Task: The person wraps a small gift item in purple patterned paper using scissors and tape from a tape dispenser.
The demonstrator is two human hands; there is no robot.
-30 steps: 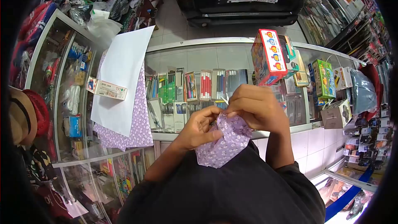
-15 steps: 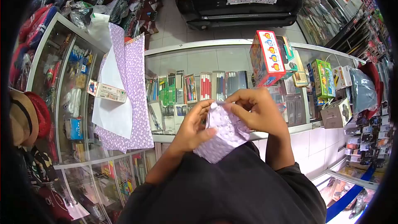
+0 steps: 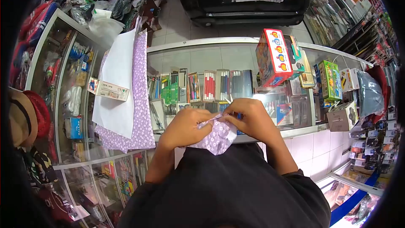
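Close to my body, at the front edge of the glass counter, is a bundle of purple floral wrapping paper (image 3: 218,137). My left hand (image 3: 187,126) is closed on the paper's left side, fingers pressing its upper edge. On the other side my right hand (image 3: 249,118) pinches the same upper edge, and the two sets of fingertips nearly meet. A whitish patch shows at the paper's right side. Whatever the paper may enclose is hidden.
Sheets of purple floral paper (image 3: 141,101) and a white sheet (image 3: 114,118) lie at left under a small box (image 3: 108,89). A tall red toy box (image 3: 273,59) stands right on the glass counter (image 3: 202,55). Pens and stationery (image 3: 209,85) fill the case below.
Both hands have come closer together at the paper's upper edge. The bundle has turned and shows less of its lower side. My left hand now covers more of it.
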